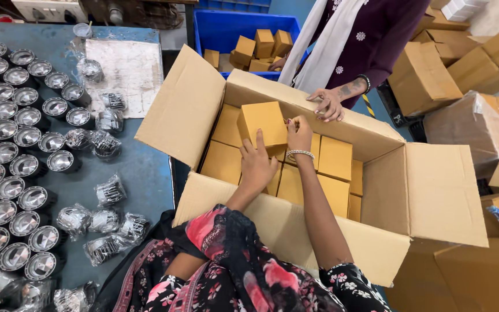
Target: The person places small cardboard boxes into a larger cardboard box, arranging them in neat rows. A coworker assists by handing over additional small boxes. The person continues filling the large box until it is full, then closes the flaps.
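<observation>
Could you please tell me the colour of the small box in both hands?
Plain yellow-brown small box, clearest in the head view.

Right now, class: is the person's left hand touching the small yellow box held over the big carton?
Touching. The head view shows the left hand with its fingers laid flat against the small box, no gap between them; the right hand grips its other edge.

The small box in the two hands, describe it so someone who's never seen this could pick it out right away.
Find the large open cardboard carton in the middle, its flaps spread wide. Inside lie rows of small yellow-brown boxes packed flat. The small box meant sits near the carton's far-left corner, raised above the packed layer, with the left hand and right hand on it.
</observation>
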